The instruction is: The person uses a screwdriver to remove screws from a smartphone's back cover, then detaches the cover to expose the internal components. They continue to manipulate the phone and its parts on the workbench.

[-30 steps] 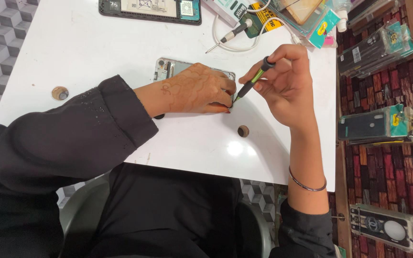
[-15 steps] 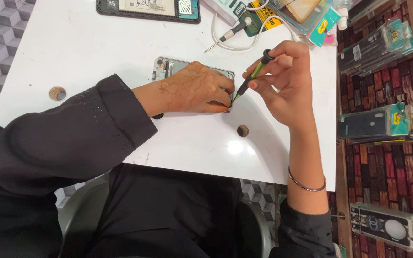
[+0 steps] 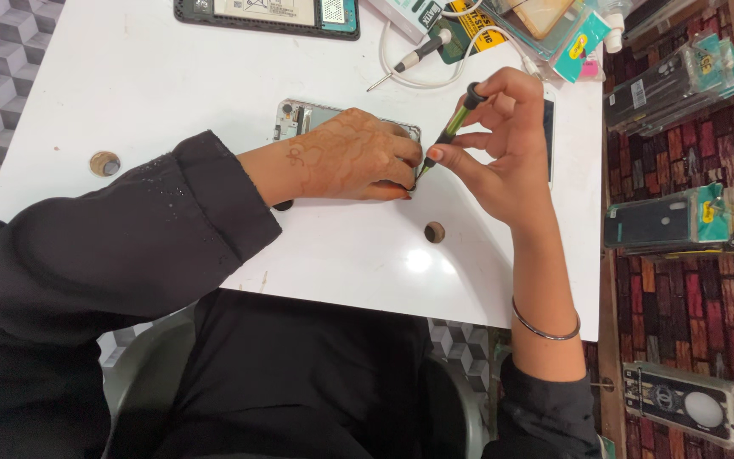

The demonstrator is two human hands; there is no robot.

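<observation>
Pinning the opened phone (image 3: pixel 303 118) flat on the white table (image 3: pixel 146 76) with left hand (image 3: pixel 346 157); right hand (image 3: pixel 503 144) pinching small screwdriver (image 3: pixel 449 132); probably best kept upright, light pressure, slow turns.

Bright, sharp overhead light; glare on white table (image 3: pixel 418 259).

The table (image 3: pixel 163 102) has a smooth, glossy white top that throws back a bright spot of lamp light. The screwdriver (image 3: pixel 450 129) looks like plastic, green along the handle with a matt black cap. The opened phone (image 3: pixel 303 116) shows bare grey metal. The sleeve (image 3: pixel 129 246) is matt black cloth. The bangle (image 3: pixel 545 327) is thin polished metal. The packets (image 3: pixel 677 221) are shiny clear plastic.
</observation>
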